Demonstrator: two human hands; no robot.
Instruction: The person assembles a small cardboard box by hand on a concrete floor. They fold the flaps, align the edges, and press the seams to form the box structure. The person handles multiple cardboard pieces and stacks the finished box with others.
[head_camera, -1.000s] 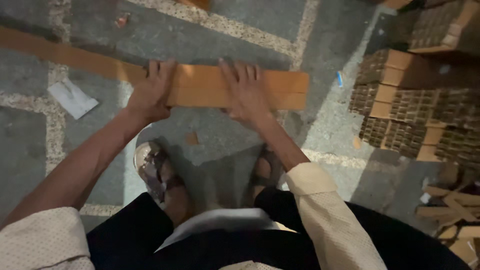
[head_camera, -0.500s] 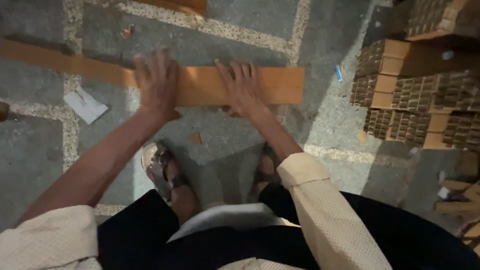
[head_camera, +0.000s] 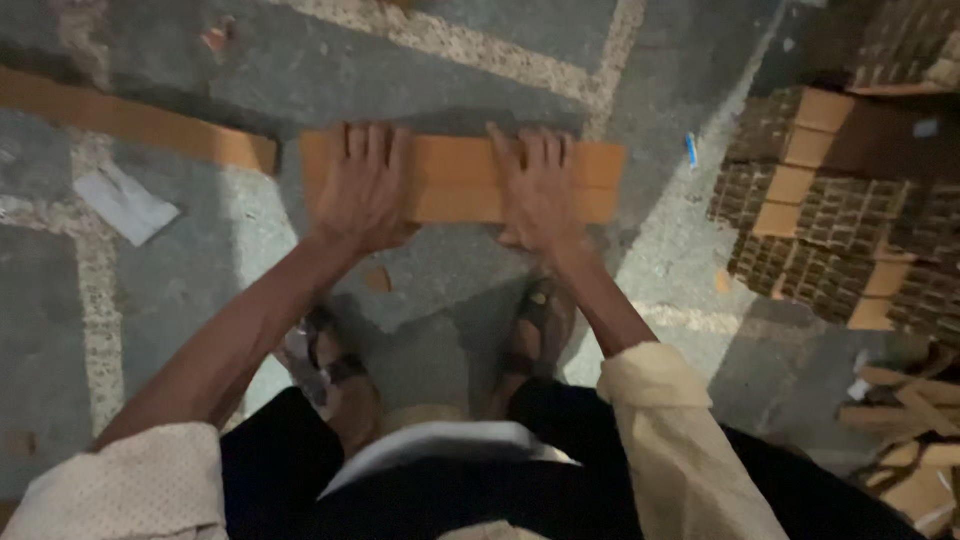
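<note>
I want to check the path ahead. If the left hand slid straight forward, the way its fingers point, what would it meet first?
The left hand lies flat on the cardboard strip. Beyond its fingertips comes the strip's far edge, then bare stone floor; nothing else seems in that line, though depth is unclear.

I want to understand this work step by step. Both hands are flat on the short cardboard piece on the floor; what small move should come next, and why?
Probably lift the short cardboard piece clear. It already lies apart from the long cardboard strip, a gap showing between them. The left hand and right hand press it flat, palms down, so the fingers would need to curl over its far edge first.
</note>
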